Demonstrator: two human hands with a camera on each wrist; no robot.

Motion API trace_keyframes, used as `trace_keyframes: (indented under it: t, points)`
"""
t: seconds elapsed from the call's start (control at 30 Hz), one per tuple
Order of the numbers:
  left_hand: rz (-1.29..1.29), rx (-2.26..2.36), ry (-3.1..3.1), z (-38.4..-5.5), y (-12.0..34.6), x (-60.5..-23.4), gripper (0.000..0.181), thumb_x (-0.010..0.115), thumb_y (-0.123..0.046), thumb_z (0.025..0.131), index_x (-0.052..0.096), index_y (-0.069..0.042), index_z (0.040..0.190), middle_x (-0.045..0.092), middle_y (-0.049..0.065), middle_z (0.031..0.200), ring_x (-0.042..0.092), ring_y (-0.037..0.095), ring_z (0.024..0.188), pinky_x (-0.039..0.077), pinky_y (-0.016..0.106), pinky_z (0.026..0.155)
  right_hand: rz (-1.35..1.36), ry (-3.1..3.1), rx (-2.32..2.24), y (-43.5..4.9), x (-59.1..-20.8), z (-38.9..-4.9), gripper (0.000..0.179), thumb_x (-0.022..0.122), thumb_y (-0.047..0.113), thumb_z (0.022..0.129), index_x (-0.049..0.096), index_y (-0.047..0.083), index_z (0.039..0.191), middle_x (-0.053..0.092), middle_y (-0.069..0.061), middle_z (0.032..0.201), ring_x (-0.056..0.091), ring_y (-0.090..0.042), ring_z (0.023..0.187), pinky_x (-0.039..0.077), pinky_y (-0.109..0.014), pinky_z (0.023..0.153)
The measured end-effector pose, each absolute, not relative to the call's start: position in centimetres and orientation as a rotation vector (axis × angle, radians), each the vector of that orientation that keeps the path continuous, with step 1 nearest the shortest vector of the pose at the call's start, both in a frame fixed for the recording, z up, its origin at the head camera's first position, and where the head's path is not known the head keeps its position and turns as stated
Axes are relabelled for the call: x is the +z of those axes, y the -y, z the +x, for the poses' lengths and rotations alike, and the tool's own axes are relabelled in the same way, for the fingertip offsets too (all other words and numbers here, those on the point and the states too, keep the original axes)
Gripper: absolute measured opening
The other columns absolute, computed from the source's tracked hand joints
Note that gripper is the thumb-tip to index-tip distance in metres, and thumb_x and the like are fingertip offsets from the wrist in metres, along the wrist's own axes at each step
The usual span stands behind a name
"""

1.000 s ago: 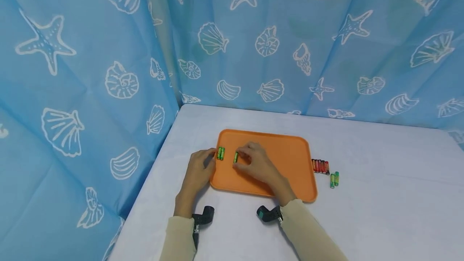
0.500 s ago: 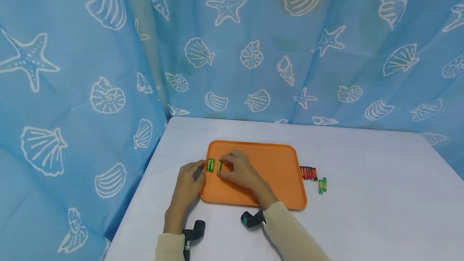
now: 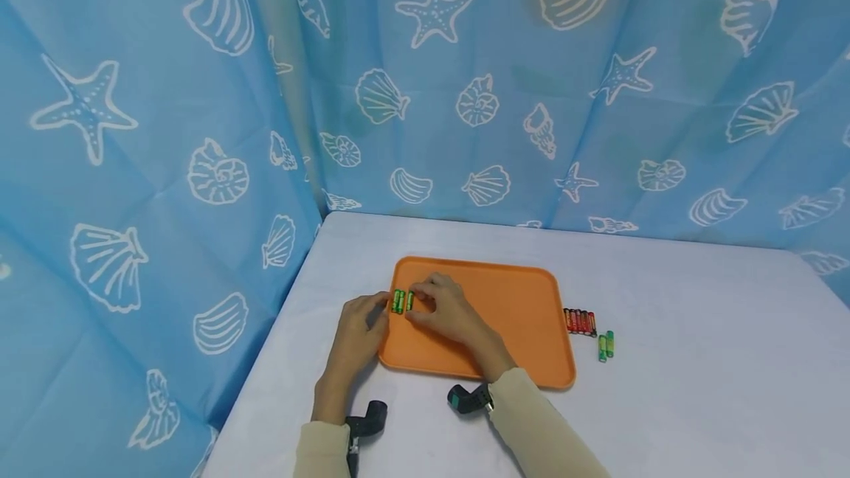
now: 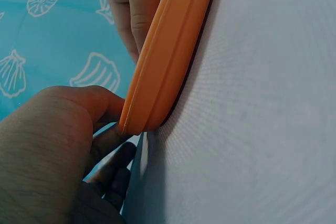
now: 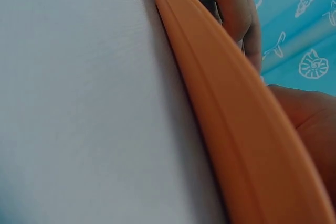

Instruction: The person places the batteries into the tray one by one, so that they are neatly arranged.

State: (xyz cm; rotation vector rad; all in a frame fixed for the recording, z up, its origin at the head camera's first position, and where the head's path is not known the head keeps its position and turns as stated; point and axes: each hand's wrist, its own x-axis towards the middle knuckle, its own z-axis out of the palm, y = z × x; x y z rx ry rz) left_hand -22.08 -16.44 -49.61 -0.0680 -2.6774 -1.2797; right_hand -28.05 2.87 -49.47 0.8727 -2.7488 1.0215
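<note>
As tray lies flat, green batteries inside.

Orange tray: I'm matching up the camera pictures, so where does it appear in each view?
Head: the orange tray lies in the lower middle, a little right of centre.
Left wrist: its side slants from the top edge down to a corner left of centre.
Right wrist: its side runs from the top centre to the lower right.
Shared landmark: the blue shell-print curtain.

Head view bright, even; wrist views dimmer.
Soft shadow edges the orange tray; right-wrist tabletop beside it appears blurred.
</note>
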Motion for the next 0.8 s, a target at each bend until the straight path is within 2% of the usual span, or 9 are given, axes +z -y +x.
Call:
trace_keyframes:
  t: [0.37, 0.53, 0.67, 0.8]
  points:
    - [-0.074, -1.268, 2.696, -21.9, 16.3, -49.3, 0.035, 0.060, -0.014, 0.099, 0.063, -0.013, 0.134, 0.060, 0.008, 0.132, 0.043, 0.030, 0.134, 0.037, 0.050, 0.112, 0.877, 2.750, 1.042, -2.9, -49.5, -27.8, 0.044, 0.080, 0.031, 0.087, 0.068, 0.009, 0.123, 0.053, 0.001, 0.102, 0.047, -0.018, 0.097, 0.038, -0.039, 0.088]
    - [-0.069, -1.278, 2.708, -21.8, 16.2, -49.4, 0.035, 0.060, -0.014, 0.099, 0.063, -0.013, 0.134, 0.060, 0.007, 0.133, 0.043, 0.029, 0.135, 0.036, 0.050, 0.113, 0.790, 2.772, 1.077, -4.4, -49.0, -26.7, 0.047, 0.079, 0.033, 0.088, 0.067, 0.010, 0.126, 0.054, 0.003, 0.106, 0.048, -0.018, 0.101, 0.044, -0.038, 0.089]
    - [-0.041, -1.306, 2.712, -21.8, 16.2, -49.3, 0.036, 0.059, -0.016, 0.099, 0.063, -0.015, 0.135, 0.059, 0.006, 0.134, 0.041, 0.028, 0.136, 0.036, 0.050, 0.114, 0.687, 2.779, 1.097, -6.1, -48.1, -25.7, 0.043, 0.077, 0.032, 0.089, 0.067, 0.011, 0.126, 0.054, 0.003, 0.107, 0.048, -0.019, 0.103, 0.048, -0.038, 0.090]
    - [-0.040, -1.330, 2.699, -21.9, 16.5, -49.1, 0.036, 0.059, -0.016, 0.099, 0.063, -0.014, 0.135, 0.059, 0.007, 0.134, 0.040, 0.028, 0.136, 0.035, 0.051, 0.114, 0.702, 2.744, 1.079, -7.8, -47.2, -24.9, 0.039, 0.076, 0.029, 0.091, 0.068, 0.009, 0.124, 0.055, 0.000, 0.105, 0.050, -0.018, 0.100, 0.049, -0.038, 0.086]
